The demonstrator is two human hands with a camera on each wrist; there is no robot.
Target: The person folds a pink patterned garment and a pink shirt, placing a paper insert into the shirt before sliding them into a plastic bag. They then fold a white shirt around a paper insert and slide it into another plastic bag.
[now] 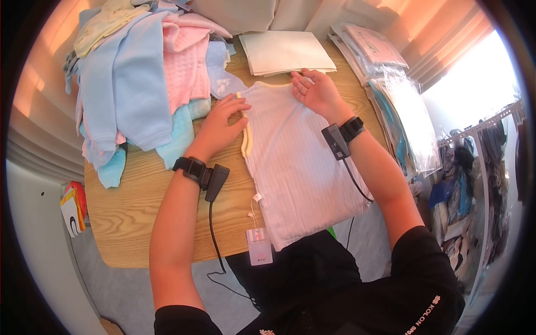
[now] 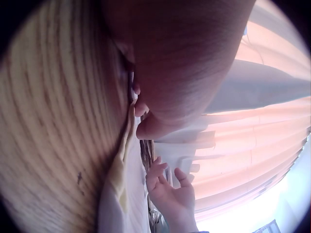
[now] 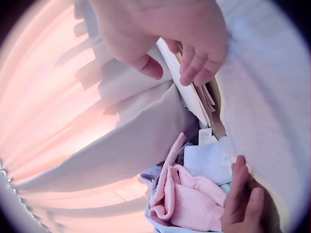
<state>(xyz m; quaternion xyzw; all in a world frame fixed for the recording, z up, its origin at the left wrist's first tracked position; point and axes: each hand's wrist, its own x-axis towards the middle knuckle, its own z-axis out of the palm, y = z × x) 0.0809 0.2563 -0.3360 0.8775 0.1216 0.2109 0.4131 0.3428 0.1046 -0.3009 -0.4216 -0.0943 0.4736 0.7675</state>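
Note:
A pale pink ribbed baby garment point(image 1: 304, 167) with yellow trim lies on the wooden table, its lower end reaching over the near edge. My left hand point(image 1: 223, 125) rests at its left side, fingertips over the yellow-edged trim point(image 2: 119, 177) and fingers loosely bent. Over the garment's top right part is my right hand point(image 1: 318, 96), turned partly palm up with relaxed fingers. In the right wrist view, thumb and fingers of the right hand point(image 3: 180, 43) stand apart with nothing between them. A paper hang tag point(image 1: 259, 247) dangles by a string from the garment's lower left.
A tall heap of folded baby clothes point(image 1: 139, 84) covers the table's left back. White sheets point(image 1: 287, 51) are stacked at the back, just beyond the right hand. Along the right side lie plastic-wrapped packs point(image 1: 399, 111). Bare wood point(image 1: 167, 218) shows at the front left.

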